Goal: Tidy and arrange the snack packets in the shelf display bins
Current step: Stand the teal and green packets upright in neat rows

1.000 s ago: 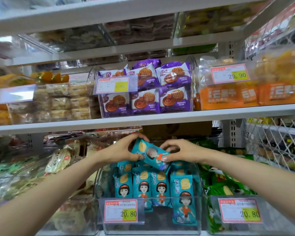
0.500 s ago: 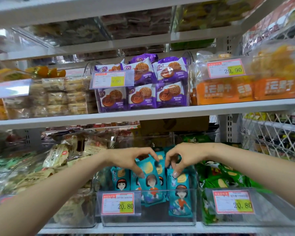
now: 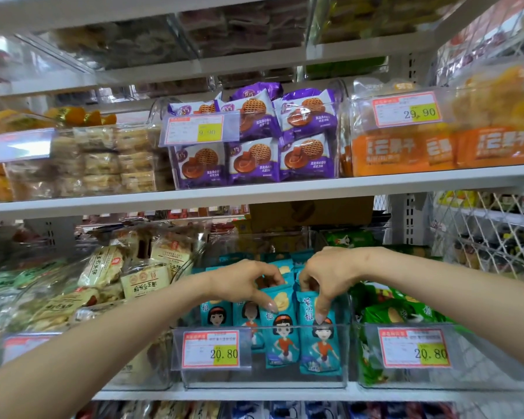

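Here the teal packets [image 3: 217, 316] stand upright in a row in the clear bin [image 3: 254, 377] on the lower shelf, each with a drawn girl in an orange top and a picture of yellow chips. My left hand [image 3: 242, 282] pinches the top of the third packet [image 3: 280, 337] and my right hand [image 3: 330, 273] pinches the top of the fourth packet [image 3: 319, 346], just beside it. The price tag [image 3: 211, 347] on the bin front reads 20.80, and the packets carry Chinese writing.
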`<action>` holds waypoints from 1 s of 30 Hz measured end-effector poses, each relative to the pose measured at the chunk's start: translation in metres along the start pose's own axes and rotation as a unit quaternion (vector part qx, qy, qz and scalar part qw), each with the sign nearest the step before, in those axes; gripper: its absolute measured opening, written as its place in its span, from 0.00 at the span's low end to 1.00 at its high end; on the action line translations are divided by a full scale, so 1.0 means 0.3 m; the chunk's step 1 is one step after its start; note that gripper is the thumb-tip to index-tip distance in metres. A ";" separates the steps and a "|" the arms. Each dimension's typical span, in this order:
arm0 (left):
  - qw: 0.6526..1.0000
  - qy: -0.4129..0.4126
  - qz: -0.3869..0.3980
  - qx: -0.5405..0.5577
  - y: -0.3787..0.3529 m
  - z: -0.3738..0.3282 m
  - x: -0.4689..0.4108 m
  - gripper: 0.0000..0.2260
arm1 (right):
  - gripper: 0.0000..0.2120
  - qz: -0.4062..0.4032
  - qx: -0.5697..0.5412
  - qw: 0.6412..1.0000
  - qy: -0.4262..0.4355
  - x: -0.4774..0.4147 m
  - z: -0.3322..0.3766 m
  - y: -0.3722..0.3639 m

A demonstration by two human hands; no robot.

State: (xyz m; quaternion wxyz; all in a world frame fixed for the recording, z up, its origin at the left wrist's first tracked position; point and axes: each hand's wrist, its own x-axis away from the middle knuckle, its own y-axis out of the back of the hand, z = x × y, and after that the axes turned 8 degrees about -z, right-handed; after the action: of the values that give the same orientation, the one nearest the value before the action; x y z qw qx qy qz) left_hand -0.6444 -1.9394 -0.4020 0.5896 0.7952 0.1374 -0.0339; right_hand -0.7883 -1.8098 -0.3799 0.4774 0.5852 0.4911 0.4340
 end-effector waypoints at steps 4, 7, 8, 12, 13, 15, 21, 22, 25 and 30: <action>0.999 0.010 -0.034 0.015 -0.009 0.002 -0.004 0.15 | 0.23 -0.008 0.012 1.000 0.004 -0.006 0.007 -0.004; 0.998 0.008 -0.056 0.015 -0.020 0.002 -0.009 0.15 | 0.17 -0.059 0.022 0.998 0.013 0.005 0.004 0.001; 0.998 0.006 -0.058 0.016 -0.023 0.004 -0.011 0.15 | 0.15 -0.073 0.022 0.997 0.014 0.010 0.000 0.004; 1.000 0.006 -0.026 0.001 -0.034 0.003 -0.013 0.19 | 0.24 -0.024 0.050 0.998 0.007 0.023 0.007 0.011; 1.000 0.004 -0.018 -0.013 -0.037 0.000 -0.012 0.21 | 0.26 -0.015 0.071 0.997 0.007 0.022 0.015 0.008; 0.999 0.001 -0.012 -0.034 -0.042 -0.005 -0.012 0.23 | 0.27 -0.008 0.094 0.995 0.012 0.016 0.033 -0.002; 1.000 0.011 -0.014 -0.007 -0.040 0.003 -0.005 0.20 | 0.26 0.004 0.042 0.999 0.013 0.019 0.050 -0.007; 1.000 0.017 -0.012 0.002 -0.041 0.006 -0.002 0.20 | 0.27 0.005 0.052 0.999 0.013 0.023 0.052 -0.007; 1.000 0.020 -0.017 0.002 -0.046 0.010 0.003 0.20 | 0.27 -0.005 0.075 0.997 0.013 0.027 0.057 -0.008; 1.000 0.017 -0.020 0.010 -0.032 0.012 0.009 0.20 | 0.27 -0.023 0.092 0.995 0.011 0.024 0.060 -0.008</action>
State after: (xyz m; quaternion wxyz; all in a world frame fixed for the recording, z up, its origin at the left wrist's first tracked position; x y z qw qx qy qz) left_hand -0.6438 -1.9398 -0.4126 0.5783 0.7986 0.1631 -0.0339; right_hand -0.7702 -1.8048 -0.3849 0.4263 0.6106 0.5470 0.3825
